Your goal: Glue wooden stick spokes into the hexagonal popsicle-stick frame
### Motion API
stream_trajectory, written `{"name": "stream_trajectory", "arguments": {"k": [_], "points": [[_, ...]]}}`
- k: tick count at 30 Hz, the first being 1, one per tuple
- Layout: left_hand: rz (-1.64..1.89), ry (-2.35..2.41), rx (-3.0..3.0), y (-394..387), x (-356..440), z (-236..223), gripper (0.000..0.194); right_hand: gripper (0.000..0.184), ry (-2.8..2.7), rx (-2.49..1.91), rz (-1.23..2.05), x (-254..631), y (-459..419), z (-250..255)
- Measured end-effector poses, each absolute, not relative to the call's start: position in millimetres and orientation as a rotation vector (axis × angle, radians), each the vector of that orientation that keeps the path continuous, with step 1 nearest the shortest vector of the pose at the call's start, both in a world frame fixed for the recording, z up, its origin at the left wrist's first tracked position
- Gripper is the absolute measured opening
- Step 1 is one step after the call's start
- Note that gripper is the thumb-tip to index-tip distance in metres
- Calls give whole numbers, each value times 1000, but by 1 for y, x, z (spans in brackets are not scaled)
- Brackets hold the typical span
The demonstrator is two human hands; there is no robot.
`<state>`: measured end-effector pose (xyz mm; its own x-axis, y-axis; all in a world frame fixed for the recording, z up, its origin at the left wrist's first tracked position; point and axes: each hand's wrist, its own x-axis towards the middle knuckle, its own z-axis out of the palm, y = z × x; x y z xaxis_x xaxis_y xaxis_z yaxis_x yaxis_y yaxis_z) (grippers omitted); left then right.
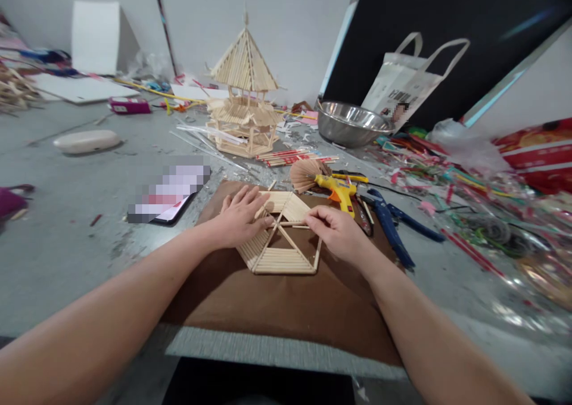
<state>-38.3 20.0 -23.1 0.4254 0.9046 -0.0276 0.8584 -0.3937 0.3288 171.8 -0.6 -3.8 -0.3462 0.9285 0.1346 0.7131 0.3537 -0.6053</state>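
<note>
A hexagonal frame of thin wooden sticks (pixel 283 261) lies flat on a brown sheet (pixel 286 315). Some of its wedges are filled with rows of sticks; others show the brown sheet through. My left hand (pixel 243 217) rests spread over the frame's left side, fingers stretched out. At the right side, my right hand (pixel 335 229) has thumb and forefinger pinched together at the frame's edge, by the end of a stick. What sits between those fingertips is too small to make out. Behind the right hand lies a yellow glue gun (pixel 340 192).
A tiered stick pagoda (pixel 245 104) stands at the back, with red-tipped sticks (pixel 295 156) before it. Blue-handled pliers (pixel 393 226) lie right, a phone (pixel 172 196) left. A metal bowl (pixel 351 122) and a white bag (pixel 402 86) stand back right, near tangled craft scraps (pixel 482 214).
</note>
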Motion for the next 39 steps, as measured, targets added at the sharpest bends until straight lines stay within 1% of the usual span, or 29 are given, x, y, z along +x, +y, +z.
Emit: {"name": "stream_trajectory", "arguments": {"k": [6, 9, 13, 15, 19, 21, 23, 24, 26, 28, 30, 32, 36, 39], "points": [[635, 1642, 2418, 35, -50, -24, 46, 16, -2204, -1488, 473, 176, 3, -9], [739, 1562, 2484, 33, -51, -21, 41, 19, -2307, -1501, 473, 174, 1, -5], [732, 1268, 2668, 15, -41, -9, 30, 26, -2435, -1533, 680, 173, -5, 2], [675, 1132, 2737, 5, -32, -3, 26, 27, -2441, -1593, 701, 175, -7, 3], [454, 934, 2785, -10, -18, 2, 30, 30, -2497, -1631, 664, 182, -7, 2], [388, 919, 2831, -16, -14, 2, 38, 29, -2510, -1653, 639, 186, -5, 1], [358, 932, 2897, -21, -11, 1, 44, 25, -2524, -1655, 646, 189, -4, 1], [348, 936, 2931, -24, -9, 0, 43, 21, -2541, -1630, 664, 190, -3, 1], [328, 946, 2983, -29, -6, -1, 36, 15, -2598, -1526, 716, 191, -4, 4], [300, 960, 3009, -32, -3, -3, 30, 22, -2677, -1392, 746, 192, -6, 8], [275, 976, 3011, -34, -2, -4, 31, 30, -2752, -1283, 726, 191, -9, 11], [261, 1001, 2998, -34, -2, -6, 35, 31, -2801, -1238, 670, 190, -11, 12], [258, 1061, 2975, -33, -3, -6, 36, 19, -2812, -1208, 569, 188, -11, 10], [284, 1146, 2975, -32, -3, -6, 38, 15, -2724, -1145, 529, 187, -10, 8]]}}
